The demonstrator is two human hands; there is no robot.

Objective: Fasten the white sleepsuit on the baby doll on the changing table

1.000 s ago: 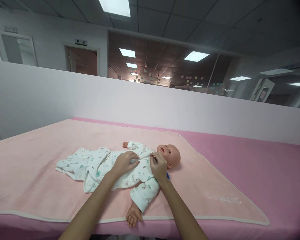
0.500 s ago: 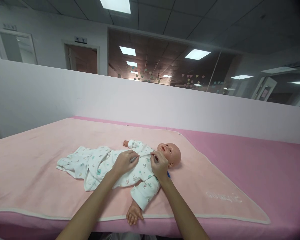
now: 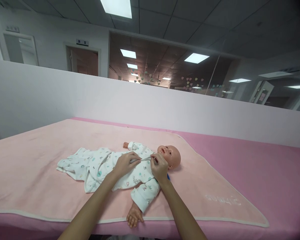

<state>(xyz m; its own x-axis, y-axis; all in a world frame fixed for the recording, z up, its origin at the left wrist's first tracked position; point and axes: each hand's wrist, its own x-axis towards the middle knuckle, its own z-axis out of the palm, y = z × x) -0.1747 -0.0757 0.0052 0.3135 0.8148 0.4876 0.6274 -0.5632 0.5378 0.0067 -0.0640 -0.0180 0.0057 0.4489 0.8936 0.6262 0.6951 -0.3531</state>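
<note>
A baby doll (image 3: 173, 157) lies on its back, head to the right, dressed in a white patterned baby outfit (image 3: 133, 178). Over the doll's chest, my left hand (image 3: 126, 163) pinches the front of the outfit. My right hand (image 3: 160, 166) grips the outfit's edge near the neckline, just below the doll's chin. A strip of cloth stretches between my two hands. The leg part of the outfit lies spread toward the left, with a loose flap at its near side. One doll hand (image 3: 135, 215) rests at the front edge, palm up. My fingers hide any fastener.
Under the doll is a light pink blanket (image 3: 40, 186) with a white border, on a darker pink padded surface (image 3: 272, 176). A low white wall (image 3: 140, 103) runs along the back. Beyond it are a window with heart stickers and a doorway (image 3: 84, 60).
My left hand has moved slightly to the right along the cloth, toward my right hand. The right hand keeps its pinch at the neckline. The camera view has tilted up a little.
</note>
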